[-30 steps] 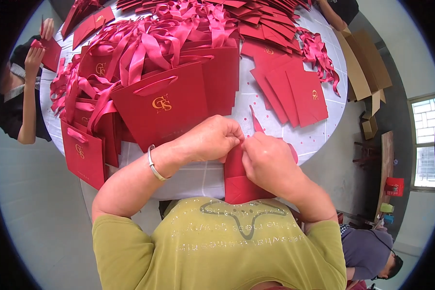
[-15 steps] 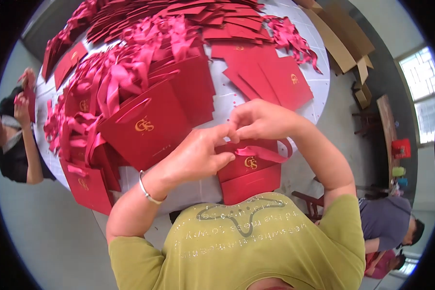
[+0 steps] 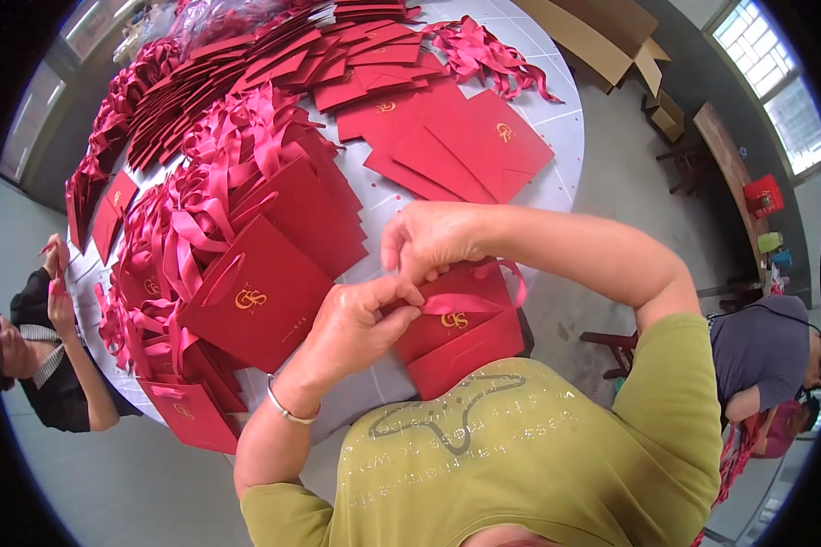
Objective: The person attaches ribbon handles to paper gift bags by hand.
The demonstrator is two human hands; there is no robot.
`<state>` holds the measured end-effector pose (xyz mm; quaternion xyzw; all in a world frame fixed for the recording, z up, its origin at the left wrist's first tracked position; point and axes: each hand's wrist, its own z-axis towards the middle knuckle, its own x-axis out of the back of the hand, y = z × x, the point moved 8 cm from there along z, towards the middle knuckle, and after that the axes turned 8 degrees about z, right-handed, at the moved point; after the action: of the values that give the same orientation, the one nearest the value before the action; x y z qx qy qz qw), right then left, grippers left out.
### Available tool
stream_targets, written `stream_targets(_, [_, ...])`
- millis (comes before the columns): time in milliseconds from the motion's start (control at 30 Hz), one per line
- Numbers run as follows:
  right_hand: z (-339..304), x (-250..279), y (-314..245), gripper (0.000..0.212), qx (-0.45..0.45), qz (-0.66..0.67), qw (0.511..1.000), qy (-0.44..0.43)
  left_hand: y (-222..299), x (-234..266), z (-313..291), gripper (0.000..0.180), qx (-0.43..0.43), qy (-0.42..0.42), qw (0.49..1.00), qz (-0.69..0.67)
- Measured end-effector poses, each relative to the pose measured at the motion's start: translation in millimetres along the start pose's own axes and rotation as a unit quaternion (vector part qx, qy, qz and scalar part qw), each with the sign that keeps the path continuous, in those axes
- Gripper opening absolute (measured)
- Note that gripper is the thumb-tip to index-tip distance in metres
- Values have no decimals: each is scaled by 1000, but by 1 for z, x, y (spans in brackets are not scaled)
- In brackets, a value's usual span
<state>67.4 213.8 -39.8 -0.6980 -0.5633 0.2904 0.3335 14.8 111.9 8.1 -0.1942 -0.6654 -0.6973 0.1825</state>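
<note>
A red paper gift bag (image 3: 461, 354) with gold lettering stands at the table's near edge, close against my shirt. From its top a pink ribbon (image 3: 472, 302) loops to the right and runs across the front to my left fingers. My left hand (image 3: 354, 326) is closed, thumb and forefinger pinching the ribbon's left end. Just above and to its right, my right hand (image 3: 436, 244) has its fingers curled down at the bag's upper edge. Whatever those right fingertips grip is hidden behind the hand.
Rows of ribboned red bags (image 3: 255, 283) stand to the left on the white-covered round table (image 3: 556, 146). Flat red bags (image 3: 465, 150) and loose pink ribbons (image 3: 483, 56) lie farther back. One person (image 3: 55, 365) is at the left, another (image 3: 762, 351) at the right. Cardboard boxes (image 3: 602, 41) stand beyond.
The view has shifted, so the table's contents sit farther left. My left thumb and forefinger have come together on the ribbon. My right hand's fingers have turned downward, slightly apart from the left.
</note>
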Motion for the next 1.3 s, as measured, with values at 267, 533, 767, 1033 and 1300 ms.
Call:
stream_targets(267, [4,52,-24,15,183,-41,966,176,-5,-9,1,4,20,-27,999,-19])
stream_targets(533, [-9,39,-27,9,66,-184,971,133,-15,-11,0,23,53,-14,998,30])
stream_targets(767, [-7,31,-38,12,138,-380,893,197,-13,-10,1,26,59,-44,994,86])
stream_targets(1033, [-12,38,-39,15,123,-312,919,206,-10,-15,1,23,-11,-31,998,51])
stream_targets(1300, [-12,29,-45,20,140,-406,879,209,-10,-14,0,21,-21,-21,997,64])
